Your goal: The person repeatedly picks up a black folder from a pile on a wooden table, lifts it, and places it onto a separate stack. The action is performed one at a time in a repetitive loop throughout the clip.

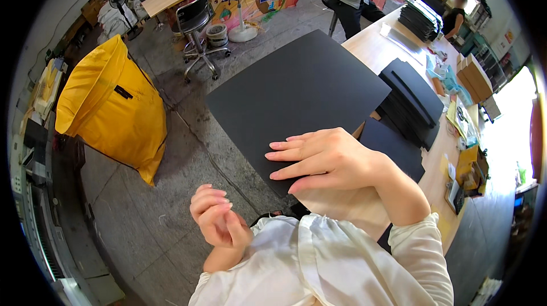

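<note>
A large square black board [299,86] lies across the wooden table [342,206], jutting past its left edge over the floor. My right hand [327,160] rests flat on the board's near part, fingers stretched to the left and a little apart. Off the board, in front of my body, my left hand [217,216] is raised with its fingers loosely curled in; I see nothing in it. To the right of the large board are smaller black pieces [393,146] and a stack of black panels [415,98], partly overlapping one another.
A large yellow sack [122,112] stands open on the floor to the left. Behind are a black swivel chair [195,18] and a fan base [243,33]. Boxes [474,78] and a yellow holder [472,169] line the table's right side. Two people are farther back.
</note>
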Demonstrator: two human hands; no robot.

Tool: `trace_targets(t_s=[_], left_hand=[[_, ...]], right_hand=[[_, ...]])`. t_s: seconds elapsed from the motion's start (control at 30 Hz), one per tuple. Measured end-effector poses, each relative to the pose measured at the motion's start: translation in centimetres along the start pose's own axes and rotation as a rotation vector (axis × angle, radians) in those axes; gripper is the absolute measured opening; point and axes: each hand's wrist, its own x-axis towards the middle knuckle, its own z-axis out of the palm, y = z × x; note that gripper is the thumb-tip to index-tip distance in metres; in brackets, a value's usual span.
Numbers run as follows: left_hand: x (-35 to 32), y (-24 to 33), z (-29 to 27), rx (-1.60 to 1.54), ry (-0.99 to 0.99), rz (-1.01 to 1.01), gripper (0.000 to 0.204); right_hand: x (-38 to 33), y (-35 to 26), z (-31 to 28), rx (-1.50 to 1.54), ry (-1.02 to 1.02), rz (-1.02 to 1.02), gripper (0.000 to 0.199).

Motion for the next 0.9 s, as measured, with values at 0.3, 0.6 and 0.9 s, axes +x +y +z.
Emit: trace_targets(t_s=[0.3, 0.6, 0.9], left_hand=[[0.3, -0.5, 2.8, 0.004, -0.293, 0.132, 0.04], [-0.7, -1.6, 3.1, 0.058, -0.22, 0.268, 0.036], [-1.0, -0.7, 2.8, 0.065, -0.222, 0.128, 0.026]], right_hand=[[0.7, 0.2, -0.4, 0.419, 0.065, 0.25, 0.02], [0.5, 0.5, -0.4, 0.365, 0.083, 0.214, 0.019], [0.1, 0.9, 0.2, 0.292, 0.121, 0.195, 0.02]])
